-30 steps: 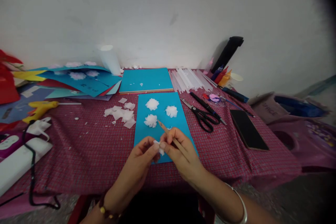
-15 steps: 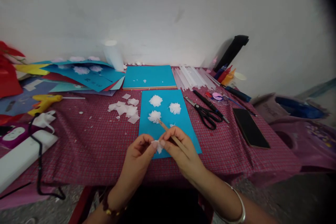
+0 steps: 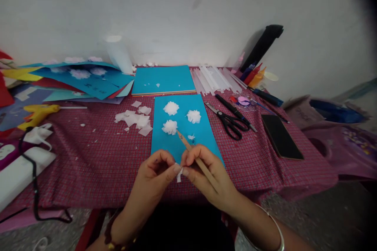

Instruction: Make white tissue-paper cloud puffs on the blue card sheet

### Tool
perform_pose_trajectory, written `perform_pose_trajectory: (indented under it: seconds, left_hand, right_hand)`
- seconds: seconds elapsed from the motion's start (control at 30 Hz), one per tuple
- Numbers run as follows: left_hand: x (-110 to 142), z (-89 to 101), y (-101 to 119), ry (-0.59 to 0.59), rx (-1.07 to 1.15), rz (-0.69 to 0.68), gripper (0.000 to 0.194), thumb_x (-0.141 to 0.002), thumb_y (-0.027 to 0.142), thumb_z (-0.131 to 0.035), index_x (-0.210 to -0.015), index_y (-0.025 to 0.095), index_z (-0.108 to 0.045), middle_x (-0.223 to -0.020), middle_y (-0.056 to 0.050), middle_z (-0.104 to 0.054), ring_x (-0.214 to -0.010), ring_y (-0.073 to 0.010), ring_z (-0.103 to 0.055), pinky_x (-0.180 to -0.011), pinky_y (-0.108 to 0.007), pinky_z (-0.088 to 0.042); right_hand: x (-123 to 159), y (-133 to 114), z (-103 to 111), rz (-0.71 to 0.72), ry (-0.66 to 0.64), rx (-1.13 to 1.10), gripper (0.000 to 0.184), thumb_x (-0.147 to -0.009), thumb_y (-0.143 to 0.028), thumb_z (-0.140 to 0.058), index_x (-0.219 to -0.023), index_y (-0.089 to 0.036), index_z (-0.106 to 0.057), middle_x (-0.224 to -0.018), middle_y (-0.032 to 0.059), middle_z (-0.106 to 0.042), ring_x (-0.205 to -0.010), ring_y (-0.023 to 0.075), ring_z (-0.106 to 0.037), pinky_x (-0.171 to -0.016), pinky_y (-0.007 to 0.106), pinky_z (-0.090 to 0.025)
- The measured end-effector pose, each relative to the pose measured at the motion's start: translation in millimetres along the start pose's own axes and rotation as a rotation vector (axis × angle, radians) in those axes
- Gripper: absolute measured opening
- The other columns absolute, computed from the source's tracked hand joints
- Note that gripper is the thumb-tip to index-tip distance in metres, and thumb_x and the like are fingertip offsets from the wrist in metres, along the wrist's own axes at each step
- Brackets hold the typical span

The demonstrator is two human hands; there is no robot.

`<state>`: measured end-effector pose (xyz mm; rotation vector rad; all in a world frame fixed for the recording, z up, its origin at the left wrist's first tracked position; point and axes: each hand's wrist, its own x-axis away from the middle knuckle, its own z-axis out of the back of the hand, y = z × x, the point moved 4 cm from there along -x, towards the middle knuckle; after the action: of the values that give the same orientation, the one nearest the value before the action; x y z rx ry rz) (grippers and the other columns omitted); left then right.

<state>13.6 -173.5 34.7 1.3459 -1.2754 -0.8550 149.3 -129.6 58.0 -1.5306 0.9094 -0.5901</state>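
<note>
Over the near part of a blue paper sheet (image 3: 166, 145), my left hand (image 3: 154, 176) pinches a small piece of white tissue paper (image 3: 179, 176) between thumb and forefinger. My right hand (image 3: 207, 176) pinches the same piece from the other side, fingertips almost touching the left ones. A wooden pencil (image 3: 185, 141) lies through the right hand's fingers, its pointed end toward the sheet's far side. On the sheet stand three ruffled white paper puffs, one of them a puff (image 3: 170, 127) beside the pencil tip. A smaller white tuft (image 3: 191, 137) sits near my right hand.
Loose tissue squares (image 3: 134, 119) lie left of the sheet. To its right are black-handled scissors (image 3: 228, 121), a craft knife (image 3: 232, 110) and a phone (image 3: 281, 137). Behind lie stacked blue paper (image 3: 163, 80) and translucent sticks (image 3: 215, 79). A yellow glue gun (image 3: 39, 113) is at left.
The view has shifted slightly. The tissue piece between my fingertips now hangs as a narrow strip, and the small tuft on the sheet shows more fully.
</note>
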Motion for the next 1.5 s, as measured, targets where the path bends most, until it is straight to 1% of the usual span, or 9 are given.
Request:
perform_pose_trajectory:
  seconds: [0.13,0.33,0.53,0.7,0.9,1.0,1.17,1.33,1.5]
  left_hand:
    - [-7,-2.7,3,-0.004,-0.159,-0.025,0.019,-0.075,0.028,-0.072,-0.069,0.017,-0.057,-0.067,0.003,-0.053,-0.063,-0.0102,-0.046,-0.059,-0.021,-0.037]
    - [-9,-19.1,-17,-0.065,0.028,0.072,0.023,-0.08,0.032,-0.067,-0.069,0.018,-0.053,-0.065,0.004,-0.047,-0.06,-0.0083,-0.039,-0.057,-0.02,-0.034]
    - [-7,-27.5,-29,-0.09,0.139,0.193,0.021,-0.08,0.03,-0.068,-0.071,0.019,-0.052,-0.064,0.005,-0.046,-0.058,-0.0071,-0.039,-0.056,-0.018,-0.036]
    - [-10,-21.6,-17,0.009,-0.034,0.089,0.022,-0.073,0.033,-0.073,-0.086,0.022,-0.059,-0.079,0.002,-0.057,-0.074,-0.0122,-0.053,-0.067,-0.022,-0.044]
    - [-14,-13.8,-7,0.018,-0.304,-0.047,0.027,-0.071,0.025,-0.075,-0.094,0.025,-0.06,-0.085,0.001,-0.061,-0.083,-0.0148,-0.057,-0.076,-0.025,-0.046]
    - [-17,-14.4,-12,-0.009,-0.239,0.002,0.027,-0.07,0.025,-0.076,-0.093,0.023,-0.061,-0.083,0.001,-0.062,-0.08,-0.0143,-0.058,-0.071,-0.024,-0.046]
    - [-16,-27.6,-25,-0.198,0.153,0.123,0.018,-0.081,0.034,-0.066,-0.092,0.02,-0.062,-0.077,0.002,-0.06,-0.061,-0.0091,-0.053,-0.058,-0.021,-0.044]
    - [-13,-28.1,-30,-0.153,0.167,0.145,0.013,-0.084,0.033,-0.064,-0.09,0.021,-0.064,-0.084,0.001,-0.061,-0.074,-0.0095,-0.054,-0.069,-0.02,-0.045]
    - [-8,-29.0,-32,-0.112,0.17,0.218,0.02,-0.081,0.036,-0.067,-0.095,0.021,-0.064,-0.095,-0.002,-0.063,-0.092,-0.0151,-0.057,-0.084,-0.025,-0.044]
  right_hand:
    - [1,2,5,0.006,0.034,-0.005,0.015,-0.083,-0.023,-0.065,-0.083,-0.023,-0.05,-0.084,-0.0002,-0.054,-0.076,0.0139,-0.052,-0.071,0.03,-0.045]
    - [3,9,13,0.014,0.125,-0.131,0.017,-0.082,-0.024,-0.066,-0.079,-0.023,-0.049,-0.081,-0.001,-0.053,-0.07,0.0123,-0.052,-0.066,0.029,-0.047]
    - [8,13,15,-0.047,0.119,-0.243,0.017,-0.082,-0.019,-0.066,-0.077,-0.023,-0.05,-0.08,-0.0018,-0.053,-0.068,0.0112,-0.054,-0.063,0.027,-0.049]
    - [10,12,21,-0.023,0.187,-0.151,0.016,-0.08,-0.014,-0.066,-0.078,-0.023,-0.053,-0.081,-0.0013,-0.056,-0.073,0.0118,-0.054,-0.069,0.027,-0.046]
    - [11,11,20,-0.125,0.075,-0.283,0.011,-0.085,-0.014,-0.06,-0.082,-0.022,-0.051,-0.084,-0.0013,-0.052,-0.072,0.01,-0.057,-0.069,0.027,-0.047]
    - [10,16,16,-0.182,0.074,-0.374,0.015,-0.084,-0.014,-0.06,-0.079,-0.021,-0.048,-0.085,-0.0024,-0.05,-0.068,0.0074,-0.058,-0.066,0.024,-0.047]
    - [7,26,12,-0.142,0.142,-0.491,0.018,-0.084,-0.014,-0.061,-0.078,-0.02,-0.046,-0.081,-0.0041,-0.05,-0.064,0.0057,-0.054,-0.064,0.021,-0.045]
    - [8,22,13,-0.054,0.148,-0.386,0.016,-0.083,-0.011,-0.063,-0.083,-0.021,-0.051,-0.084,-0.0017,-0.054,-0.075,0.0095,-0.053,-0.07,0.025,-0.045]
    - [9,19,13,0.0,0.171,-0.33,0.018,-0.083,-0.009,-0.062,-0.084,-0.023,-0.049,-0.091,0.0005,-0.058,-0.084,0.0136,-0.057,-0.074,0.03,-0.047]
